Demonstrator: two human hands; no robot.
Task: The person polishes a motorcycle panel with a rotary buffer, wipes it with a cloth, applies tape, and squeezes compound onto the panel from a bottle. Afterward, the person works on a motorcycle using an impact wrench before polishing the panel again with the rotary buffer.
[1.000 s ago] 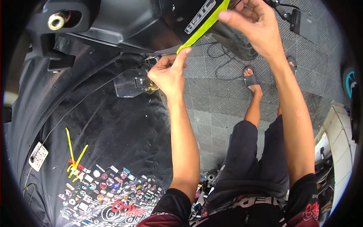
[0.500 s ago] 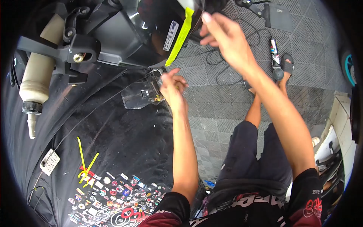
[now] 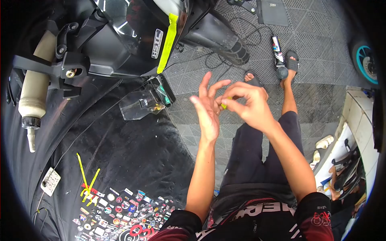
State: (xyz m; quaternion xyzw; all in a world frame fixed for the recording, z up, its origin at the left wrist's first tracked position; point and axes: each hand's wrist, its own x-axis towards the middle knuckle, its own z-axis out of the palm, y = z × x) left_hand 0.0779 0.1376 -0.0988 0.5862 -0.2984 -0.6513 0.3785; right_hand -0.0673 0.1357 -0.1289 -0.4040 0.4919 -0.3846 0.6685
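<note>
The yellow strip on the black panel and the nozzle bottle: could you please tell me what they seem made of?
The yellow strip looks like thin tape, plastic or paper, fairly matte, lying flat along the black panel. The nozzle bottle is probably satin, cloudy plastic, judging by its soft sheen and beige-grey wall.

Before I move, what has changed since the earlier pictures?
The left hand and right hand let go of the yellow-green tape strip on the glossy black panel and drew back toward the body. The right now pinches a small yellow-green scrap by the left's spread fingers. The strip stays on the panel; the loose yellow strips and white socket block stayed put.
</note>
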